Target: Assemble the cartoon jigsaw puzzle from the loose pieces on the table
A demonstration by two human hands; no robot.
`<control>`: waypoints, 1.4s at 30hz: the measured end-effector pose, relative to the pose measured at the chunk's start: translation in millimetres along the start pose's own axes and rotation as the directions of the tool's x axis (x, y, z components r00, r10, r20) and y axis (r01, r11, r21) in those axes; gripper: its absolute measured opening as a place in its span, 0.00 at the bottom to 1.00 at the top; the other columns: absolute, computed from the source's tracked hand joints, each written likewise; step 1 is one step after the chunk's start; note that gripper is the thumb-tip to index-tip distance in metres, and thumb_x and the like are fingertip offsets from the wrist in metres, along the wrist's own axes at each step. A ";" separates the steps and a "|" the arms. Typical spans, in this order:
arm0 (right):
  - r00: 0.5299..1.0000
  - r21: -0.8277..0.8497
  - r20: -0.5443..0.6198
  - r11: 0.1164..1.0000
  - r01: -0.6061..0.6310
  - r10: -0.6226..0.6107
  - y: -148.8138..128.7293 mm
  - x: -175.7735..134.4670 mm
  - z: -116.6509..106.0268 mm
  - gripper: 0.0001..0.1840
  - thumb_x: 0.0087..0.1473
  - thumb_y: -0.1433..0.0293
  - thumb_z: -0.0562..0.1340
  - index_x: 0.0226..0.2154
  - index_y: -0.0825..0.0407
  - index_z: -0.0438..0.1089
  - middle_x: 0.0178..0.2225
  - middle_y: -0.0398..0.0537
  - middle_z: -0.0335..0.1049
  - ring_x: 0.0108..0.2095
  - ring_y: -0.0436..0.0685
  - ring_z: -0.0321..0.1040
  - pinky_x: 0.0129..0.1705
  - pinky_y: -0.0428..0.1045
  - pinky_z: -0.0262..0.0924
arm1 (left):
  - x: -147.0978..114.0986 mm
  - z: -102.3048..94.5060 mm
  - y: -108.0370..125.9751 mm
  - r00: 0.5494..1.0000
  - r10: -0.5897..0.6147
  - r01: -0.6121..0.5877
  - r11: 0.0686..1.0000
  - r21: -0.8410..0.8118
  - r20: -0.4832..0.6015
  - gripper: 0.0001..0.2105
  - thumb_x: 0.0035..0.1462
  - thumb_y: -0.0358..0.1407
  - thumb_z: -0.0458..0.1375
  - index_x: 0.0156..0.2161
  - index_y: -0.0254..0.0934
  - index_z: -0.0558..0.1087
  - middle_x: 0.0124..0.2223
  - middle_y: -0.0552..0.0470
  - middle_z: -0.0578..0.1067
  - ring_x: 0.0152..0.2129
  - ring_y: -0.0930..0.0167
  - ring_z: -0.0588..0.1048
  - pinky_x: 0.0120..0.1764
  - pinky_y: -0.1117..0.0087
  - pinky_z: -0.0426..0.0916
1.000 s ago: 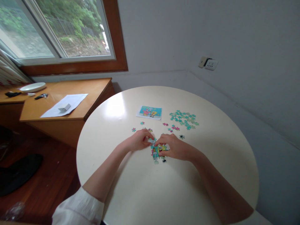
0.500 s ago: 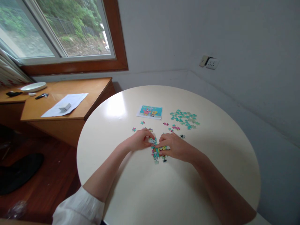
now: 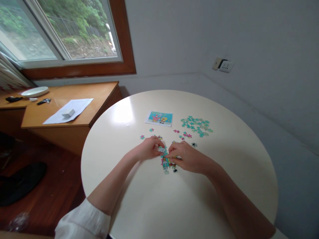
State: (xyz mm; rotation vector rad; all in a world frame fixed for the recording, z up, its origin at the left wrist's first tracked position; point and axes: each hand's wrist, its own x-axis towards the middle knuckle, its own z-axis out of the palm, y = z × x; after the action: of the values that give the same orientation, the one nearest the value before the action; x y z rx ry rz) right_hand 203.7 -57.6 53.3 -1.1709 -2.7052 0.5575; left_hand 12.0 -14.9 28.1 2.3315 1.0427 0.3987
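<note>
A small joined patch of jigsaw puzzle pieces (image 3: 165, 163) lies on the round table, showing parts of cartoon figures on teal. My left hand (image 3: 150, 148) is closed at its upper left edge, thumb and fingers pinching the pieces there. From the right, my right hand (image 3: 185, 155) curls over the patch, its fingers closed on pieces at the upper right side and hiding part of them. Just beyond my hands lie loose pink and teal puzzle pieces (image 3: 176, 131), and a piece with a black spot (image 3: 194, 144) sits beside my right hand.
A picture card (image 3: 160, 118) with the cartoon scene lies farther back on the white table (image 3: 139, 202). Right of it spreads a pile of teal puzzle pieces (image 3: 196, 125). A wooden desk (image 3: 104, 96) with a paper sheet (image 3: 82, 104) and a white plate (image 3: 35, 91) stands left.
My right hand has shifted very slightly over the patch, covering more of the yellow part. My left hand keeps its place.
</note>
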 end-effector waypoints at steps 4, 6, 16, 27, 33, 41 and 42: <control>1.000 -0.018 0.023 1.000 -0.004 0.005 0.3 0.6 1.3 0.12 0.53 0.75 0.55 0.30 0.48 0.74 0.34 0.47 0.68 0.37 0.53 0.62 0.41 0.50 0.48 | -0.3 0.3 -0.3 1.000 0.006 -0.006 1.000 -0.014 -0.006 0.08 0.46 0.34 0.58 0.35 0.37 0.72 0.33 0.51 0.69 0.30 0.72 0.68 0.36 0.72 0.64; 0.999 -0.055 0.030 0.998 -0.014 0.016 1.4 0.3 1.5 0.13 0.53 0.74 0.55 0.30 0.47 0.74 0.35 0.48 0.66 0.38 0.53 0.61 0.41 0.50 0.48 | -0.2 0.9 -1.2 1.000 0.004 -0.004 1.000 -0.009 -0.010 0.09 0.46 0.35 0.59 0.35 0.37 0.72 0.34 0.51 0.69 0.29 0.72 0.68 0.36 0.71 0.64; 0.996 -0.086 0.072 0.995 -0.050 0.056 5.5 -2.5 1.6 0.17 0.53 0.77 0.53 0.35 0.43 0.74 0.39 0.49 0.64 0.39 0.56 0.59 0.43 0.53 0.47 | 1.1 3.0 0.0 1.000 -0.029 0.029 0.999 0.032 -0.009 0.09 0.44 0.33 0.60 0.35 0.38 0.72 0.35 0.51 0.70 0.29 0.73 0.68 0.35 0.72 0.64; 0.998 0.017 -0.049 0.999 -0.049 0.049 10.7 3.6 3.6 0.14 0.51 0.76 0.55 0.36 0.49 0.73 0.36 0.48 0.70 0.38 0.54 0.63 0.43 0.52 0.47 | 0.4 2.8 -1.1 1.000 -0.013 0.013 1.000 0.025 -0.014 0.09 0.45 0.34 0.59 0.35 0.38 0.72 0.33 0.52 0.69 0.27 0.74 0.67 0.35 0.71 0.63; 0.999 -0.006 0.021 1.000 -0.028 0.029 7.7 0.9 -0.1 0.14 0.52 0.76 0.54 0.33 0.47 0.74 0.35 0.47 0.69 0.36 0.52 0.62 0.43 0.51 0.46 | -0.3 0.7 5.5 0.999 -0.038 0.038 0.998 0.041 -0.011 0.11 0.45 0.38 0.60 0.35 0.38 0.72 0.34 0.51 0.69 0.30 0.72 0.68 0.36 0.71 0.64; 0.996 -0.105 0.073 0.994 -0.035 0.042 12.2 -1.8 2.8 0.20 0.53 0.78 0.51 0.37 0.41 0.73 0.34 0.48 0.65 0.36 0.53 0.59 0.39 0.50 0.47 | 2.4 2.1 11.1 0.996 -0.085 0.083 0.988 0.133 0.010 0.12 0.44 0.37 0.61 0.36 0.38 0.71 0.35 0.50 0.69 0.35 0.67 0.68 0.39 0.67 0.63; 0.996 -0.112 0.075 0.993 -0.035 0.043 12.3 -2.1 3.0 0.21 0.53 0.78 0.51 0.38 0.40 0.73 0.34 0.47 0.65 0.36 0.53 0.59 0.39 0.50 0.47 | 2.4 2.2 11.2 0.996 -0.085 0.082 0.988 0.132 0.012 0.12 0.44 0.37 0.60 0.36 0.38 0.71 0.35 0.50 0.69 0.35 0.67 0.68 0.39 0.67 0.63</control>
State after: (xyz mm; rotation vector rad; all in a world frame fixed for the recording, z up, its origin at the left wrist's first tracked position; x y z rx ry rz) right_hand 212.6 -52.2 45.7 -1.2563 -2.8171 0.4736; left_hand 21.3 -20.0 33.1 2.3922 1.1864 0.2847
